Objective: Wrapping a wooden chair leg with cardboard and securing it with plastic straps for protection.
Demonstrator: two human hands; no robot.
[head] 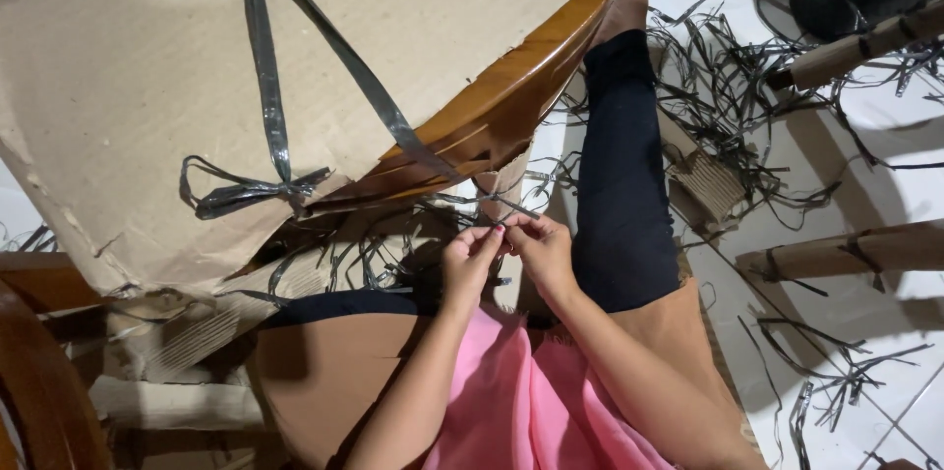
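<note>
At ten o'clock sat the cardboard-wrapped table (147,87). Your left hand (470,259) and right hand (539,246) met at centre, each grip pinching the dark plastic strap (393,121), holding it taut off the wood.

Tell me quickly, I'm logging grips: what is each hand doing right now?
Left hand: fingers pinched shut on the dark plastic strap.
Right hand: fingers pinched shut on the same strap, close beside the left.
</note>
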